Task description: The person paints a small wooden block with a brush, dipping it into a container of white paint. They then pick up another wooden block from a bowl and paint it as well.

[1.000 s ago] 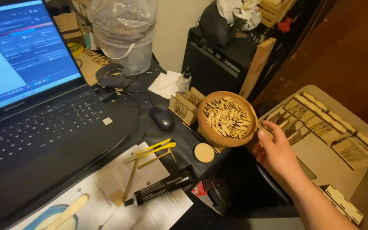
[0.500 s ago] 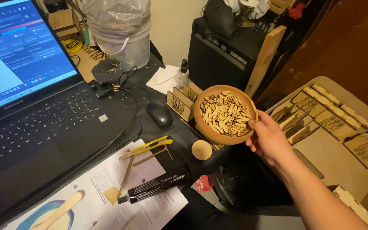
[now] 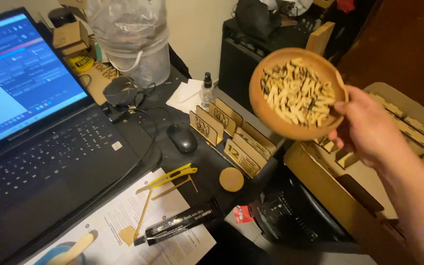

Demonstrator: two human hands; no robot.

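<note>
Right hand (image 3: pixel 369 127): my grip is closed on the rim of the wooden bowl (image 3: pixel 271 105).
Bowl: raised above the bench (image 3: pixel 202 159), over the upright plaques (image 3: pixel 231 137), full of wooden pieces (image 3: pixel 298 93).
Left hand: out of view.
Progress: bowl lifted, not set down yet.

Your right hand (image 3: pixel 369 130) holds the wooden bowl (image 3: pixel 295 93) up in open air, right of the table (image 3: pixel 199 159). Beneath it, upright wooden plaques (image 3: pixel 231 137) crowd the table's right edge, with a spray bottle (image 3: pixel 206 91) just beyond. You have bare table between the mouse (image 3: pixel 182 138) and the wooden disc (image 3: pixel 231 179). The laptop (image 3: pixel 40 147) blocks the left; a plastic-covered container (image 3: pixel 131 39) stands far.
</note>
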